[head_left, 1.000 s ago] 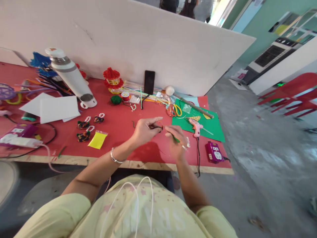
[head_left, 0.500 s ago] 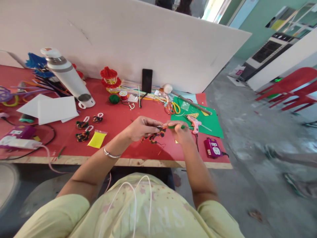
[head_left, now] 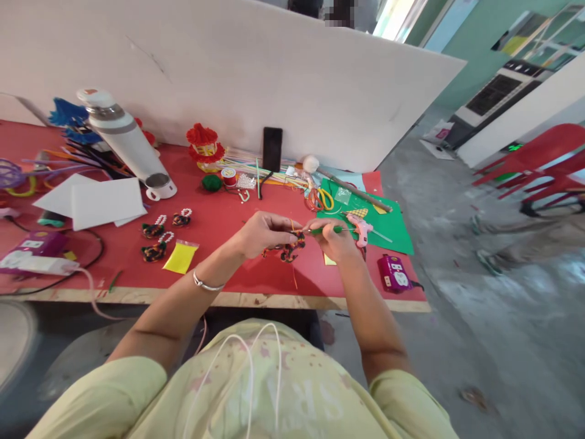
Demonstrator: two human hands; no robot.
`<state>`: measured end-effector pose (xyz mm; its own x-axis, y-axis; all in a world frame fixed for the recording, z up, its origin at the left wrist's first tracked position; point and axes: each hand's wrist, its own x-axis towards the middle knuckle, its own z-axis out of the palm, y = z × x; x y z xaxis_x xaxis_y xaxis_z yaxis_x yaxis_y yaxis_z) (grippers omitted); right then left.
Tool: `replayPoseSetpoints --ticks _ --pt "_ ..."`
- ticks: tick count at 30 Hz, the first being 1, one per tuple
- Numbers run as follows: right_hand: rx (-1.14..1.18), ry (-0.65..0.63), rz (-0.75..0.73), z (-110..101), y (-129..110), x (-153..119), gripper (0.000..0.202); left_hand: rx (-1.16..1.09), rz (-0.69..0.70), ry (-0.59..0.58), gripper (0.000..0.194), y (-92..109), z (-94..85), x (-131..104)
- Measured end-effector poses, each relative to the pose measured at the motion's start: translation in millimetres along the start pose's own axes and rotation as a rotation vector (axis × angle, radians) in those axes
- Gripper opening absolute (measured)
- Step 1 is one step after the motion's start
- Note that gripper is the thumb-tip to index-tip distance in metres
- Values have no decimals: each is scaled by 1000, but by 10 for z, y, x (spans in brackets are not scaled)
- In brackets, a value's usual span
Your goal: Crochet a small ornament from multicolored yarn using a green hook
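Below phone (head_left: 273,149): left hand (head_left: 262,236) hides part of multicoloured yarn piece (head_left: 292,247); stitches too small to tell. Right hand (head_left: 338,241) covers part of green-handled tool (head_left: 338,230); shape of tip unclear. Yellow piece (head_left: 329,259) partly under right hand. Far left of phone: flask (head_left: 123,137) hides part of blue craft (head_left: 70,119); purple ball (head_left: 10,175) cut by left edge. Far right of phone: red chairs (head_left: 548,152) cut by right edge, walker's legs (head_left: 525,241) blurred. Above phone: person (head_left: 311,6) cut by top edge.
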<state>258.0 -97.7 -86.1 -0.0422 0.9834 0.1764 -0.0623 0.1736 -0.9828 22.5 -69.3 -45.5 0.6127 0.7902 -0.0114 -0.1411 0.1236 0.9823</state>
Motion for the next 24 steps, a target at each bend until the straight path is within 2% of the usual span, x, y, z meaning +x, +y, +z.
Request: replayPoseSetpoints --ticks 4,9,14,16,18,21,24 --pt "-17 56 3 124 -58 56 49 168 74 98 25 -1 -8 5" --pt "-12 51 75 210 -237 189 38 306 136 203 25 18 -15 24" --pt "268 -41 255 365 -306 204 61 295 272 486 22 13 14 69" --pt "279 9 294 479 -290 156 57 297 288 564 21 -7 28 88" --pt "268 101 279 594 -261 102 49 312 287 595 21 -41 43 108" --pt "278 209 222 705 -211 58 42 221 277 614 20 -112 67 152" --pt "291 238 225 724 -173 71 41 -43 233 600 19 -167 80 208"
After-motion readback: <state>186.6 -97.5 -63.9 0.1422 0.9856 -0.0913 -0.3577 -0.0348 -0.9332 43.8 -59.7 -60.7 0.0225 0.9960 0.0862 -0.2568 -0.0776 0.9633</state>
